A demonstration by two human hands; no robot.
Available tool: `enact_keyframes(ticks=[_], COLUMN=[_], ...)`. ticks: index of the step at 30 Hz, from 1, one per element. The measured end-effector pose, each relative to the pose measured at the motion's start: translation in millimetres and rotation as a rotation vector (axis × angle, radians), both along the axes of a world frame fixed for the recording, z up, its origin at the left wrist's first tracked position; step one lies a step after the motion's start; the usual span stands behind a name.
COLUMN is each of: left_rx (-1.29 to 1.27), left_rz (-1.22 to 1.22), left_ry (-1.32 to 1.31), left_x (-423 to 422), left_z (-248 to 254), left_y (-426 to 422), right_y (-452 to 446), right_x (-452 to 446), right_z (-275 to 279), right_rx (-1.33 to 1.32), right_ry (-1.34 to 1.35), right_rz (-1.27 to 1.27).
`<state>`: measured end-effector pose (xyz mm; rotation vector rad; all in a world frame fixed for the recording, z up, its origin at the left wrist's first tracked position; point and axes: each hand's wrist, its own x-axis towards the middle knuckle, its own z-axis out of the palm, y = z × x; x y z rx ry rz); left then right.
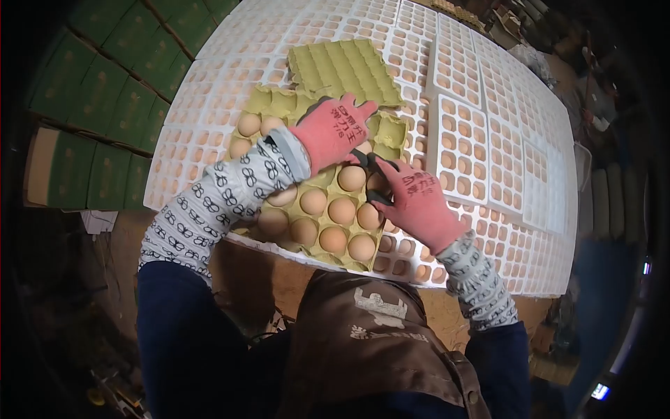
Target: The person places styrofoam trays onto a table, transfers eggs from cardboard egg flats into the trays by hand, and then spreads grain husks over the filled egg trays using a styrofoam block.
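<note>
Both hands wear pink gloves with dark palms and fingertips. My left hand (331, 134) is palm down over the middle of a yellow-green pulp egg tray (391, 136). Its fingers curl downward, and what they hold is hidden; the thumb is beside a partly covered egg (363, 147). At the tray's right side, my right hand (419, 199) has its thumb and fingers closed around an egg (377, 183) at its cell. Brown eggs (342, 210) sit in the near cells, and more eggs (249, 126) show at the far left of the tray.
Another pulp tray (345, 70) lies just beyond. White foam trays (457, 150) full of eggs cover the wide surface, some stacked higher on the right. Green boxes (91, 105) are piled at left. The surface's front edge is close to my brown apron (377, 335).
</note>
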<state>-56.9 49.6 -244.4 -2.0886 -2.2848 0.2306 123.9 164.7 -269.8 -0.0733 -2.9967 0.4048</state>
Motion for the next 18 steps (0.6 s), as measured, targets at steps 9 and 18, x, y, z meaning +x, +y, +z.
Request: enact_keyframes(ticks=[9,18], left_rx=[0.397,0.187], left_rz=[0.447,0.354], left_ry=[-1.485,-1.567], left_x=[-27.2,47.6], left_z=[19.5,29.9], left_y=[-7.4,84.3], right_y=[8.0,82.7], right_x=[23.6,89.0], right_z=[25.7,-34.0], right_rx=[-0.307,-1.229], right_ry=[-0.039,0.193], right_rz=[0.112,-0.200])
